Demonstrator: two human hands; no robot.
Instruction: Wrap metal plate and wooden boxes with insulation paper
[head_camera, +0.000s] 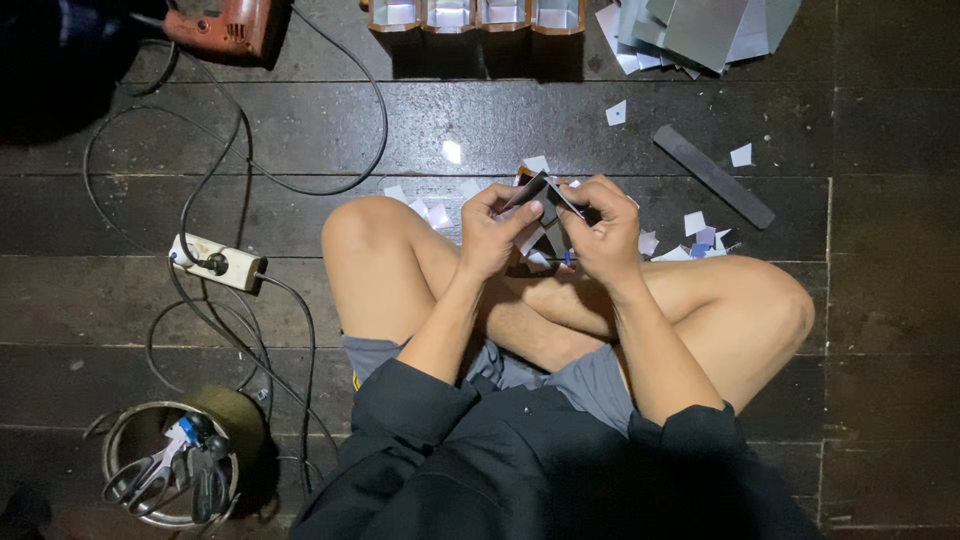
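Head view: the left hand (492, 235) and right hand (606, 232) meet above crossed legs, fingers of both pinched shut on a small folded card piece (541, 193), dark on one face and pale on the other, held tilted just over the shins. Paper scraps (690, 240) crowd the floor right in front of the knees; beyond them a dark flat bar (713, 175) lies at a slant. To the left, a power strip (218, 262) and looping cable. The dark plank floor (880, 300) lies bare to the right.
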